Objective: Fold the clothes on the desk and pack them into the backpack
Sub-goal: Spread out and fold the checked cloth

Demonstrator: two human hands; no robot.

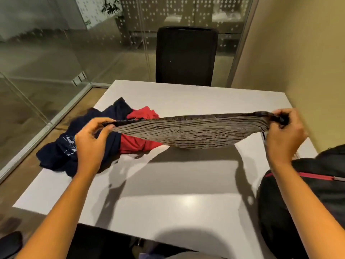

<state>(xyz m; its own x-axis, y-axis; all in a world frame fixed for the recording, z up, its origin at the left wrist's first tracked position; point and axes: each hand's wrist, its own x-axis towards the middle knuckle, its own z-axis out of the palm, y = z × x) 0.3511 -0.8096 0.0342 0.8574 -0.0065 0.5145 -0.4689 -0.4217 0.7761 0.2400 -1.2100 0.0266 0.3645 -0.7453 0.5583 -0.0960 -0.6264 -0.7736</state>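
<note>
Three garments: one striped garment (186,131), one navy printed T-shirt (56,154), one red garment (138,144). One black backpack (317,193). One white desk (177,202). One black office chair (186,57). Two hands: left hand (91,146), right hand (283,139). One plant (112,8).

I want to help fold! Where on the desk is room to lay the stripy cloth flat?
The desk is bare in the middle and near edge, between the navy-and-red pile at left and the backpack at right, and along the chair. Crowded: those two sides.
</note>
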